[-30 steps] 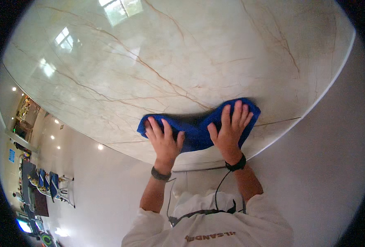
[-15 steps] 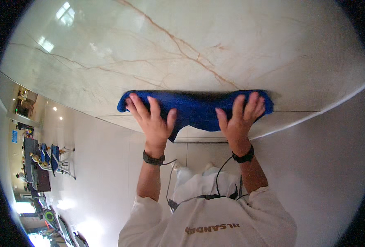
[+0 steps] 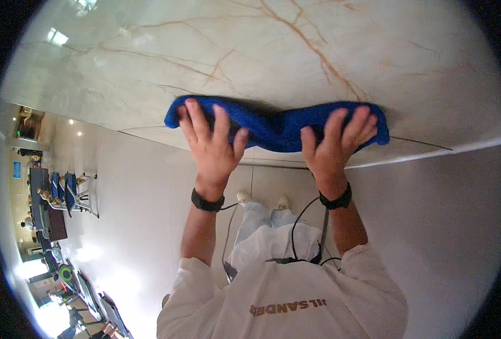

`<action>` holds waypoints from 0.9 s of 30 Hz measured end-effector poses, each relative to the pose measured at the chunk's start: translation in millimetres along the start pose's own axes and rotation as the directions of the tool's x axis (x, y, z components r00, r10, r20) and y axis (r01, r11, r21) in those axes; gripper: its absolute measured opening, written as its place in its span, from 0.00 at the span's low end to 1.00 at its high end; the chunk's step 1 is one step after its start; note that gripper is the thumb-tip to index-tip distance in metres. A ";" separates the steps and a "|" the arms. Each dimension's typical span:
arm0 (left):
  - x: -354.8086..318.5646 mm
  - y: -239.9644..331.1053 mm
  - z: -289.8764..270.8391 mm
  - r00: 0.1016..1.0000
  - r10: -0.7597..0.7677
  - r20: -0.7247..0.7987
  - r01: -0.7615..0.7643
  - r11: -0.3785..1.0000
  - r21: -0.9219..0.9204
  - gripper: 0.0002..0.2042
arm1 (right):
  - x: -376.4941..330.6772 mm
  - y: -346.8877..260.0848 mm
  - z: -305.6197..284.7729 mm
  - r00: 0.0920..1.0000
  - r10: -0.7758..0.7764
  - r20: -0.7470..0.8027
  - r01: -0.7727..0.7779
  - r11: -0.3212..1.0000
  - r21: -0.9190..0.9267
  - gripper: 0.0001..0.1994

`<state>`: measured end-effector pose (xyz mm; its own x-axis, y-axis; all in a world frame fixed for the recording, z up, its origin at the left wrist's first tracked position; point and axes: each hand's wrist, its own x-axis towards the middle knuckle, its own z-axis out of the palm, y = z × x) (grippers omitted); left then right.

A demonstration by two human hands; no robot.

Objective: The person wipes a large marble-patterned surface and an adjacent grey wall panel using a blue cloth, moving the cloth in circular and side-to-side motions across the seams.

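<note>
Head view
Cloth: a blue cloth [image 3: 278,125], stretched sideways into a long band, lies flat against a glossy marble slab [image 3: 250,51]. It sits just above the slab's lower edge, where a thin seam runs across.
Left hand: the left hand [image 3: 212,148] is spread open, palm pressed on the cloth's left end; fingers fan upward over the blue fabric and nothing is clasped. The cloth's left corner shows just past the fingertips.
Right hand: the right hand [image 3: 334,148] is likewise flat and open, fingers splayed, pressing the cloth's right end; it grips nothing, only bears on the fabric. The right corner of the cloth pokes out beyond the fingers.
Between the hands: the middle of the cloth sags a little and bunches in dark folds, its lower hem dipping toward the seam.
Slab: pale cream stone with thin orange-brown veins branching across it; bright window reflections show at its upper left.
Wrists: a black band [image 3: 207,201] sits on the left wrist and another black band [image 3: 336,200] on the right; a thin dark cable runs from the right one down toward the chest.
Clothing: white top [image 3: 284,294] with short sleeves, light trousers and pale shoes [image 3: 261,199] seen below the arms.
Surroundings: smooth pale surface [image 3: 442,226] around the person; at far left, blue-seated chairs [image 3: 64,189] and furniture appear, small and distorted.
</note>
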<state>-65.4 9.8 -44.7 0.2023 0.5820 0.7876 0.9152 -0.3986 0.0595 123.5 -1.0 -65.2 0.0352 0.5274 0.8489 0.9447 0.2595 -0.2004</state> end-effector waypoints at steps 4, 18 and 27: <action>-39.7 -49.7 16.1 0.987 -0.077 0.142 0.086 0.995 -0.056 0.22 | -45.3 -36.7 42.6 0.994 0.104 0.029 -0.102 0.993 -0.055 0.27; -25.4 -67.4 -2.8 0.996 -0.075 0.040 0.077 0.995 -0.057 0.23 | -9.1 -43.9 36.2 0.998 0.031 -0.060 -0.035 0.997 -0.068 0.31; -38.1 -93.2 -21.1 0.994 0.093 -0.062 -0.107 0.951 -0.289 0.18 | -24.1 -31.4 10.8 0.994 -0.111 -0.017 0.112 0.971 0.209 0.23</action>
<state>-165.7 9.8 -67.3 0.2648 0.4974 0.8261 0.7484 -0.6462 0.1492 89.5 -13.1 -84.6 -0.0641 0.4820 0.8738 0.8534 0.4804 -0.2024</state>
